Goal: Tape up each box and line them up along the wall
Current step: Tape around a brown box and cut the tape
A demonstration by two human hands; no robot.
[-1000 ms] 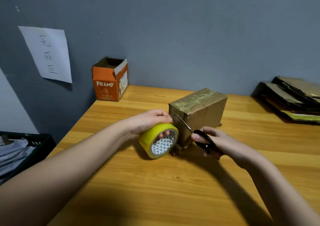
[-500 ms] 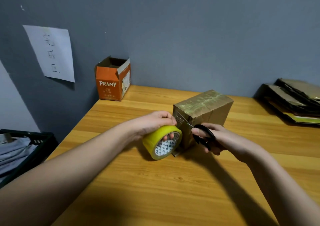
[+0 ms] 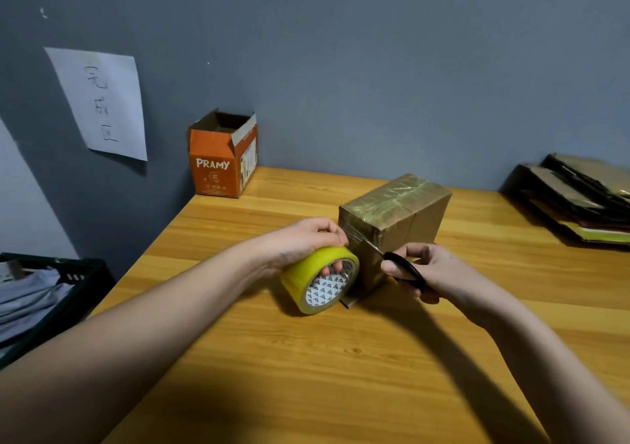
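Note:
A brown cardboard box (image 3: 405, 211) wrapped in clear tape stands on the wooden table (image 3: 341, 358). My left hand (image 3: 300, 240) grips a yellow tape roll (image 3: 318, 281) held against the box's near left corner, fingers through its core. A strip of tape runs from the roll to the box. My right hand (image 3: 439, 273) holds black-handled scissors (image 3: 404, 269), whose blades reach to that strip at the box's front face. An orange open-topped box (image 3: 221, 164) marked PRAMY stands against the wall at the table's back left.
A stack of flattened cardboard (image 3: 579, 198) lies at the table's back right. A black crate (image 3: 61, 293) with grey cloth sits left of the table. A paper sheet (image 3: 102, 102) with handwriting hangs on the grey wall.
The scissors have moved in closer to the box, their blades now at the tape strip. My left hand keeps the roll pressed at the box's corner.

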